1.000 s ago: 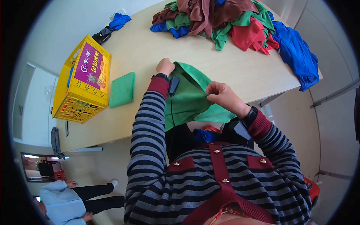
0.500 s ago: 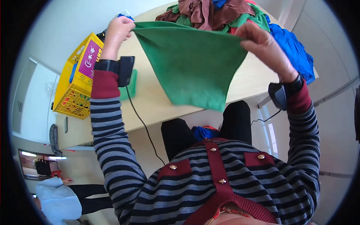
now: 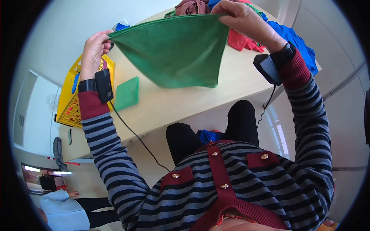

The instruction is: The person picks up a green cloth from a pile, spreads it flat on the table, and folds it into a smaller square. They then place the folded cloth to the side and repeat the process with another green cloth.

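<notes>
A green cloth (image 3: 173, 50) hangs stretched between my hands above the table. My left hand (image 3: 94, 50) pinches its upper left corner, near the yellow crate. At the upper right corner, my right hand (image 3: 246, 19) grips the cloth between thumb and fingers, in front of the heap of fabrics. The hemmed top edge runs taut, rising toward the right, while the lower part droops free over the tabletop. A folded green cloth (image 3: 127, 93) lies flat on the table to the right of my left wrist.
The pale table (image 3: 162, 106) spans the space before me. Blue fabric (image 3: 295, 44) and red fabric (image 3: 243, 40) lie at the far right, with brown fabric (image 3: 190, 7) behind. A yellow crate (image 3: 69, 104) stands on the left. Another person (image 3: 63, 208) is at the lower left.
Both hands have shifted leftward with the green cloth; the left came lower and the right rose. The top edge is now tauter, and the folded green cloth shows more fully.
</notes>
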Action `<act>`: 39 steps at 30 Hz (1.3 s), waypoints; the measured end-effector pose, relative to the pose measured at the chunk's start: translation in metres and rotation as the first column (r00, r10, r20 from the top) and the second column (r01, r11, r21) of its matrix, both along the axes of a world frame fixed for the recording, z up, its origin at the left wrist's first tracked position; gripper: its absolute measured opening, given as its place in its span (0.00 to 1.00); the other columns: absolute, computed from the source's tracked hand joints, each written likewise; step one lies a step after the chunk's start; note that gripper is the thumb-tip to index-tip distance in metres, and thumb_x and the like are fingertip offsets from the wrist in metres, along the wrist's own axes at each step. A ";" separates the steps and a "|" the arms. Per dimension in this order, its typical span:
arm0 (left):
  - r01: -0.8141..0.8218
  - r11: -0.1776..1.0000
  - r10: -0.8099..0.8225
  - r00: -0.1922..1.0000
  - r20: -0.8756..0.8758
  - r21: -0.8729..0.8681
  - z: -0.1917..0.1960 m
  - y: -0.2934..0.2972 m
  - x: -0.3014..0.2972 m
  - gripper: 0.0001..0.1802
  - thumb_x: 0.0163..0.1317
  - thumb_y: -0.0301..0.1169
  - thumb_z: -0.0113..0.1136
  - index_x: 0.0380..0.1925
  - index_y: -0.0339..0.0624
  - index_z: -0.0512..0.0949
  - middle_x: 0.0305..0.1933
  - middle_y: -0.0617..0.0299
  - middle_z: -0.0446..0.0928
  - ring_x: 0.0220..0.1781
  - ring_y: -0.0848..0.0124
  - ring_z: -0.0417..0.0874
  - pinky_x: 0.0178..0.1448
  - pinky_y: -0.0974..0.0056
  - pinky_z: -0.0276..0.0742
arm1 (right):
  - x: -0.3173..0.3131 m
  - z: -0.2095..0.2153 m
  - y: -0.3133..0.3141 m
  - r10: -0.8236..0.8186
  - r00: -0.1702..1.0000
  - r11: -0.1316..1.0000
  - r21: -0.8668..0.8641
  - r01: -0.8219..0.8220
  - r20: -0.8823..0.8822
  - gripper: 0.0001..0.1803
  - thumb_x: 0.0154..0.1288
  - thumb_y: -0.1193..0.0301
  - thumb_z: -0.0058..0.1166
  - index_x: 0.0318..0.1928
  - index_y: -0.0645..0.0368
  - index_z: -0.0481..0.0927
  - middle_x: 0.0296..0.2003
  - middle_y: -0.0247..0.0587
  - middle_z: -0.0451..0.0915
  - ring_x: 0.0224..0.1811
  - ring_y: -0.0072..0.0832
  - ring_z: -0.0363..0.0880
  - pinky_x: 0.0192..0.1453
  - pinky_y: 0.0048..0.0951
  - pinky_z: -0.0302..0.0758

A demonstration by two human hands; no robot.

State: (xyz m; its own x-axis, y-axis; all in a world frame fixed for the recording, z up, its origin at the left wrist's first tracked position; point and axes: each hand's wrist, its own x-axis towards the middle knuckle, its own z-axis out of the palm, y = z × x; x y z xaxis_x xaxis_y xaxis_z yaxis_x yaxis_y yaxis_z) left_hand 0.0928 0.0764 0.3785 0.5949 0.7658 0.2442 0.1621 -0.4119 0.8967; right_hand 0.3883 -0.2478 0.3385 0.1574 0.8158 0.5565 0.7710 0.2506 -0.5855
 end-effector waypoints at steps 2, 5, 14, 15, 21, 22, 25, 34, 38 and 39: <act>0.035 0.997 -0.028 0.993 0.113 -0.062 -0.001 0.000 -0.006 0.14 0.68 0.28 0.55 0.50 0.34 0.80 0.29 0.68 0.78 0.26 0.83 0.77 0.30 0.78 0.76 | -0.001 0.003 0.001 0.003 1.000 1.000 -0.030 -0.003 -0.006 0.10 0.66 0.78 0.50 0.45 0.66 0.81 0.32 0.35 0.81 0.36 0.22 0.78 0.42 0.25 0.77; 0.105 0.991 -0.094 0.989 0.116 -0.087 -0.001 0.003 -0.014 0.15 0.68 0.27 0.55 0.51 0.31 0.79 0.31 0.65 0.79 0.29 0.80 0.80 0.37 0.73 0.82 | -0.001 0.004 0.001 0.020 1.000 0.996 -0.092 -0.022 -0.015 0.10 0.66 0.77 0.51 0.45 0.66 0.81 0.33 0.36 0.81 0.36 0.22 0.78 0.42 0.24 0.77; 0.305 0.952 -0.306 0.948 0.089 0.024 -0.027 -0.002 0.057 0.13 0.69 0.25 0.52 0.50 0.31 0.77 0.40 0.57 0.81 0.42 0.70 0.86 0.57 0.62 0.85 | 0.084 -0.011 -0.016 -0.163 0.977 0.984 -0.050 0.171 0.138 0.10 0.73 0.72 0.53 0.48 0.66 0.79 0.37 0.32 0.79 0.42 0.17 0.77 0.52 0.19 0.73; 0.327 0.944 -0.329 0.937 0.118 0.036 -0.031 0.015 0.062 0.13 0.70 0.25 0.53 0.51 0.31 0.76 0.41 0.58 0.81 0.43 0.70 0.85 0.59 0.62 0.84 | 0.071 -0.001 -0.024 -0.203 0.967 0.977 -0.030 0.210 0.150 0.10 0.74 0.71 0.53 0.47 0.67 0.79 0.36 0.32 0.79 0.42 0.17 0.77 0.52 0.19 0.74; 0.402 0.916 -0.376 0.854 0.360 0.003 -0.064 -0.004 0.106 0.07 0.66 0.22 0.52 0.43 0.37 0.77 0.38 0.58 0.81 0.41 0.66 0.86 0.53 0.62 0.84 | -0.023 0.019 -0.089 -0.266 0.964 0.961 0.084 0.263 0.026 0.10 0.73 0.71 0.56 0.48 0.66 0.79 0.39 0.29 0.80 0.43 0.16 0.78 0.51 0.19 0.74; 0.421 0.902 -0.423 0.827 0.371 0.089 -0.074 0.000 0.107 0.10 0.68 0.23 0.51 0.46 0.34 0.77 0.40 0.57 0.81 0.43 0.68 0.86 0.55 0.62 0.84 | -0.052 0.014 -0.085 -0.166 0.986 0.982 0.088 0.167 -0.018 0.08 0.68 0.74 0.56 0.45 0.63 0.79 0.35 0.28 0.78 0.37 0.15 0.76 0.44 0.20 0.73; 0.440 0.897 -0.420 0.825 0.377 0.036 -0.109 0.022 0.106 0.11 0.71 0.25 0.50 0.49 0.34 0.77 0.44 0.57 0.81 0.48 0.68 0.85 0.61 0.61 0.81 | -0.094 -0.015 -0.052 -0.020 0.984 0.997 0.079 0.006 0.177 0.08 0.61 0.77 0.60 0.42 0.62 0.79 0.28 0.33 0.75 0.30 0.19 0.75 0.35 0.24 0.74; -0.095 0.995 0.095 0.995 -0.032 -0.006 -0.279 0.072 -0.007 0.14 0.67 0.24 0.57 0.51 0.35 0.79 0.46 0.62 0.82 0.51 0.74 0.81 0.56 0.68 0.77 | -0.200 -0.248 0.104 0.036 0.974 0.946 -0.308 -0.105 -0.222 0.08 0.58 0.70 0.59 0.37 0.59 0.80 0.32 0.49 0.83 0.37 0.47 0.84 0.42 0.45 0.78; 0.176 0.984 -0.179 0.979 -0.094 -0.038 -0.284 -0.050 -0.022 0.09 0.71 0.29 0.59 0.47 0.37 0.80 0.45 0.66 0.82 0.50 0.76 0.80 0.57 0.68 0.75 | -0.205 -0.283 0.120 0.153 0.949 0.888 -0.384 -0.254 -0.275 0.08 0.60 0.70 0.59 0.39 0.58 0.82 0.33 0.47 0.85 0.38 0.44 0.85 0.42 0.41 0.79; 0.126 0.990 -0.134 0.978 -0.159 -0.060 -0.296 -0.071 -0.039 0.09 0.71 0.29 0.59 0.47 0.37 0.80 0.44 0.65 0.82 0.49 0.74 0.80 0.58 0.68 0.75 | -0.211 -0.286 0.119 0.157 0.943 0.884 -0.385 -0.266 -0.292 0.08 0.60 0.70 0.59 0.39 0.58 0.82 0.33 0.47 0.85 0.38 0.44 0.85 0.42 0.41 0.79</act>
